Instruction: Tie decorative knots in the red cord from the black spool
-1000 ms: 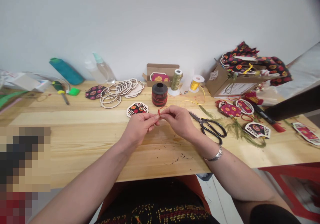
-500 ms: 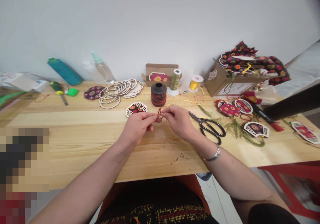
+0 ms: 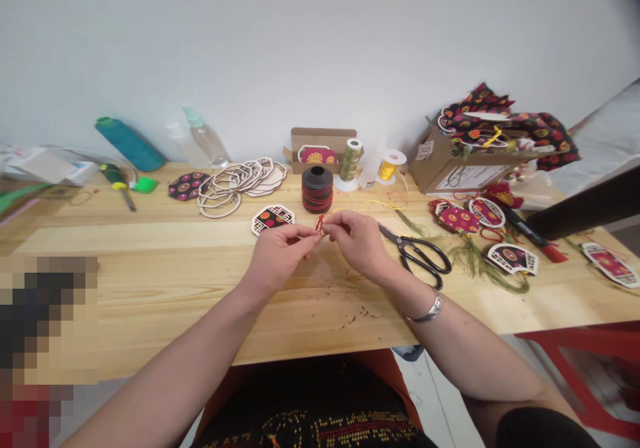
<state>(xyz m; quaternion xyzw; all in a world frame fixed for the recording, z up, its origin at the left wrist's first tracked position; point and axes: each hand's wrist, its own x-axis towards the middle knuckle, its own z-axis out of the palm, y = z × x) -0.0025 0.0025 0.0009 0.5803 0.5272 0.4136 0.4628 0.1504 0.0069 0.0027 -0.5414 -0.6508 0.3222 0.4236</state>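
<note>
A thin red cord (image 3: 321, 222) is pinched between the fingertips of both hands, just in front of the dark spool of red cord (image 3: 317, 191). My left hand (image 3: 280, 255) closes on it from the left, thumb against forefinger. From the right, my right hand (image 3: 357, 241) grips it in the same pinch, with a silver bracelet on the wrist. The fingertips nearly touch, and they hide part of the cord. Behind my left hand lies a patterned ornament (image 3: 273, 219) with a white cut-out frame. Black-handled scissors (image 3: 423, 255) rest right of my right hand.
Thread spools, olive (image 3: 351, 161) and yellow (image 3: 391, 167), stand by the wall. Loose wooden frames (image 3: 235, 185) pile at left, near a screwdriver (image 3: 120, 185). A carton (image 3: 463, 168) heaped with fabric stands at right, with finished ornaments (image 3: 460, 220) and green tassels before it.
My left hand's fingers have straightened and shifted slightly right along the red cord, closer to my right fingertips. My right hand has barely moved.
</note>
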